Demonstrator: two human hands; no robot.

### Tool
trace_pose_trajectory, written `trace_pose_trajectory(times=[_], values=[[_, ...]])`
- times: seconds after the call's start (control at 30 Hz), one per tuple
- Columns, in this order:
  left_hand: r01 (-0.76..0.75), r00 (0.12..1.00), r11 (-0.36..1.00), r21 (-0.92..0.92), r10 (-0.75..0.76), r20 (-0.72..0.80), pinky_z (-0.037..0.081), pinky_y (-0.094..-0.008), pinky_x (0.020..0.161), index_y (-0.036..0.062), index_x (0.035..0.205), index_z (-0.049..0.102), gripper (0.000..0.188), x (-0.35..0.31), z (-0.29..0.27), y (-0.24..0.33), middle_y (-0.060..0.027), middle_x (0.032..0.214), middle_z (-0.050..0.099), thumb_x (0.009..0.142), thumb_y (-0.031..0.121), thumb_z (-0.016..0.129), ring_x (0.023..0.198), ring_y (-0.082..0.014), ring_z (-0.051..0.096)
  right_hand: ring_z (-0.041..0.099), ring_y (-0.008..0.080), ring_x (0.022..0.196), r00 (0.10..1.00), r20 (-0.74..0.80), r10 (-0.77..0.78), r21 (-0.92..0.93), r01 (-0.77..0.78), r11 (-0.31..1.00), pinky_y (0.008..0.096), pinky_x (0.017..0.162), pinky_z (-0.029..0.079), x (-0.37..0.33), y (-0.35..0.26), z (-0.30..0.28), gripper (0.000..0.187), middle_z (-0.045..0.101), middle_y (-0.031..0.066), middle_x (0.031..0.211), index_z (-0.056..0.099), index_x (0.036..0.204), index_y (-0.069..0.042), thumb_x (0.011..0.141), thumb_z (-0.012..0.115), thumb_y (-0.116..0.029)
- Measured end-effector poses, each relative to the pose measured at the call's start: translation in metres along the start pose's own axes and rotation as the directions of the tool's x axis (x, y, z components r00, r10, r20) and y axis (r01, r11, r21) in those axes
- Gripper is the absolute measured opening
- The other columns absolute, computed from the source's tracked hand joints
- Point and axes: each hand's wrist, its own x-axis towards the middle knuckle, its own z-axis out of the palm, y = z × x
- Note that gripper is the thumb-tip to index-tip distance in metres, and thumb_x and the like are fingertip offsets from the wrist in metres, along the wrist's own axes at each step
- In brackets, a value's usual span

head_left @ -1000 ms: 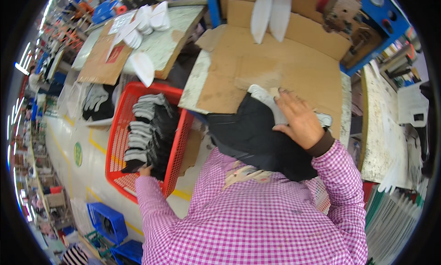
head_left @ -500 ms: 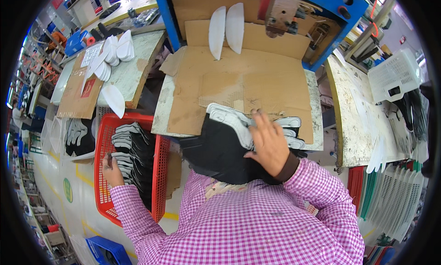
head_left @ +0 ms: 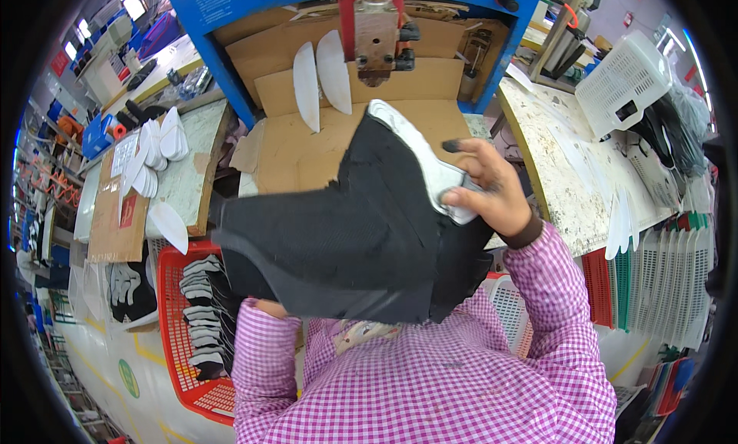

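Observation:
A flat black shoe upper [head_left: 346,244] with a white moulded edge is held up in front of my body, spread from left to right. My right hand [head_left: 492,186] pinches its white edge between thumb and fingers on the right side. Only a small part of my left hand [head_left: 270,308] shows below the black material at the left; its fingers are hidden. More black uppers with white edges [head_left: 201,305] lie in a row in the red basket [head_left: 171,321], left of my left forearm.
A blue-framed press [head_left: 492,59] with a metal head [head_left: 377,40] stands ahead over a cardboard-covered table [head_left: 300,159]. Two white half-oval pieces [head_left: 334,71] lean at its back. Side tables hold white cut pieces [head_left: 167,227] at left and a white basket [head_left: 626,83] at right.
My right hand has lifted the black upper off the cardboard-covered table. My left hand has moved from the red basket to the upper's lower left edge. The whole view has shifted.

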Motion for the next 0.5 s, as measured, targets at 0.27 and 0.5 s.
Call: trace_pose_trajectory(times=[0.27,0.5], values=[[-0.145,0.985,0.921,-0.361,0.099,-0.141,0.048,-0.0486,0.096,0.0001,0.13,0.046,0.049,0.027,0.088,0.003,-0.0165,0.123,0.056,0.083,-0.006,0.058,0.113,-0.0333,0.057,0.056,0.0359,0.112,0.93,0.085,-0.358,-0.766,0.291,0.573,0.0428,0.084,0.046,0.047,0.03,0.015,0.066,0.055,0.0167,0.129,0.047,0.131,-0.008,0.076,0.076,-0.031],[-0.285,0.958,0.73,-0.622,0.196,-0.21,0.048,-0.0528,0.097,-0.002,0.124,0.052,0.034,0.07,0.058,0.027,-0.0181,0.127,0.057,0.09,0.001,0.053,0.113,-0.0345,0.058,0.042,0.0245,0.129,0.975,-0.128,0.18,0.191,-0.154,0.969,0.0357,0.106,0.034,0.016,0.066,-0.022,0.067,0.046,0.0154,0.139,0.032,0.142,0.001,0.092,0.061,-0.032]])
